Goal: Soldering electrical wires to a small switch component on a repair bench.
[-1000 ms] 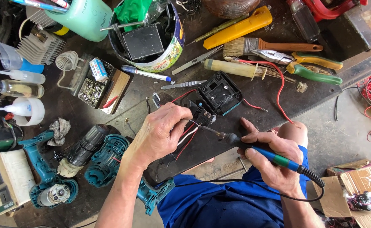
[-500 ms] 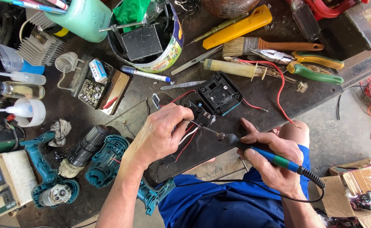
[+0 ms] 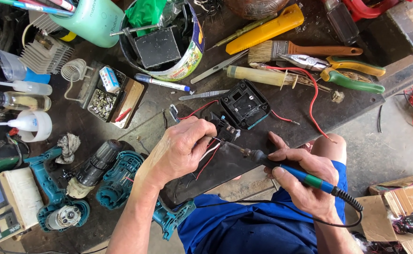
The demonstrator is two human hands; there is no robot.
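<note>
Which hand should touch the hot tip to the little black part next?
Probably the right hand. It already grips the soldering iron, whose tip points at the small black switch part. The left hand is busy pinching that part and its wires, holding them in place.

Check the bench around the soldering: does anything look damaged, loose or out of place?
The teal drill lies opened up, its motor and chuck out beside the shell halves. Loose red wire trails across the bench. The left hand pins a small black part; the right hand holds the soldering iron.

Left hand (image 3: 180, 150) pinching; right hand (image 3: 305, 181) gripping.
</note>
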